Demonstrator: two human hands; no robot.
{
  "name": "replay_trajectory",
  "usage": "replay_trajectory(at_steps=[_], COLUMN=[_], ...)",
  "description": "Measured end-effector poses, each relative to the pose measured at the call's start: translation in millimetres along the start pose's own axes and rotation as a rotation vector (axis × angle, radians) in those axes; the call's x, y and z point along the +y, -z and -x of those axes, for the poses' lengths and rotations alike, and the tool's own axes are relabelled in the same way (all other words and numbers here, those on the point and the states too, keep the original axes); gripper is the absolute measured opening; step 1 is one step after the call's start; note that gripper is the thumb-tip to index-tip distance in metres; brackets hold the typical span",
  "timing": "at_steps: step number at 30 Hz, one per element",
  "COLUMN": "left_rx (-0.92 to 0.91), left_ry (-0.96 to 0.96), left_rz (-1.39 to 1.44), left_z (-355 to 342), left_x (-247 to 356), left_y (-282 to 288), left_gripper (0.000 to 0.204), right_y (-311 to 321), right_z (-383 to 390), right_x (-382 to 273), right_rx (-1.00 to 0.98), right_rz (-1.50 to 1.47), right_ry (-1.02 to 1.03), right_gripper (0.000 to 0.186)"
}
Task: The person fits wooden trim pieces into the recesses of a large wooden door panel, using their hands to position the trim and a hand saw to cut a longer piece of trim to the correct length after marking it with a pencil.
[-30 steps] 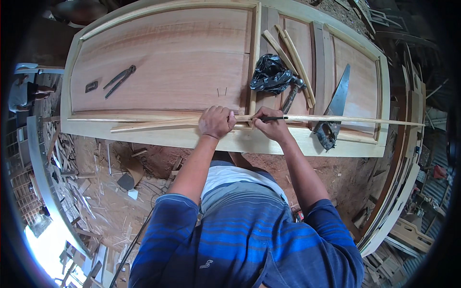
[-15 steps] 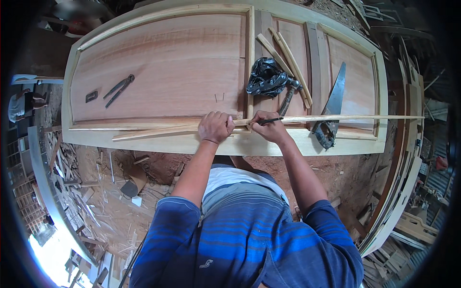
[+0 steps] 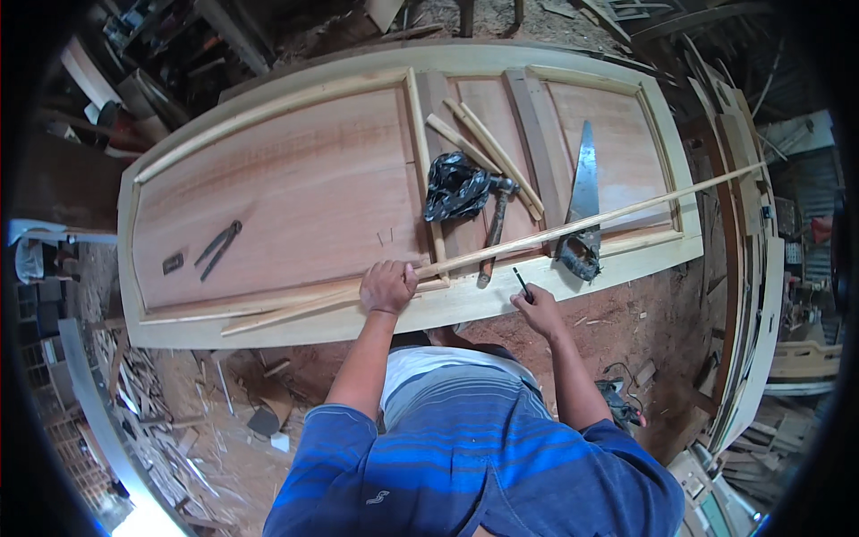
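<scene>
— How far along does the work look?

— The big wooden door (image 3: 295, 192) lies flat, its frame and panels together, some moulding strips already seated along the panel edges. A long thin strip (image 3: 591, 219) isn't fitted: it slants across the door, its far end past the edge.

— And the hands?

— Apart. The left hand (image 3: 387, 286) is closed on the strip's near end at the door's near rail. The right hand (image 3: 537, 311) grips a pencil (image 3: 522, 284), clear of the strip.

— Tools?

— Handsaw (image 3: 583, 197), hammer (image 3: 495, 228) and black bag (image 3: 456, 183) rest untouched; I'd judge trimming and fixing remain.
</scene>
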State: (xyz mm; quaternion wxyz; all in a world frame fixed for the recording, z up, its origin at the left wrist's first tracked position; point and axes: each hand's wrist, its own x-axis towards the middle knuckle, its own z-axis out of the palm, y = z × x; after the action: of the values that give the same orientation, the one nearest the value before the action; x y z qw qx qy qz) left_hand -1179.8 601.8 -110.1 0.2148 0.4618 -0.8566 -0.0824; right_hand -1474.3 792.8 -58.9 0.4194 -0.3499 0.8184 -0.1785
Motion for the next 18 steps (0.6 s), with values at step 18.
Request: replay_trajectory(at_steps=[18], left_rx=[-0.563], left_ry=[0.346], left_rz=[0.086], left_z=[-64.3], left_x=[19.4], left_y=[84.4], left_gripper=[0.059], right_y=[-15.4], right_z=[-9.4], right_x=[-44.4], right_rx=[0.55], right_rz=[0.233], right_ry=[0.207], right_gripper=[0.048])
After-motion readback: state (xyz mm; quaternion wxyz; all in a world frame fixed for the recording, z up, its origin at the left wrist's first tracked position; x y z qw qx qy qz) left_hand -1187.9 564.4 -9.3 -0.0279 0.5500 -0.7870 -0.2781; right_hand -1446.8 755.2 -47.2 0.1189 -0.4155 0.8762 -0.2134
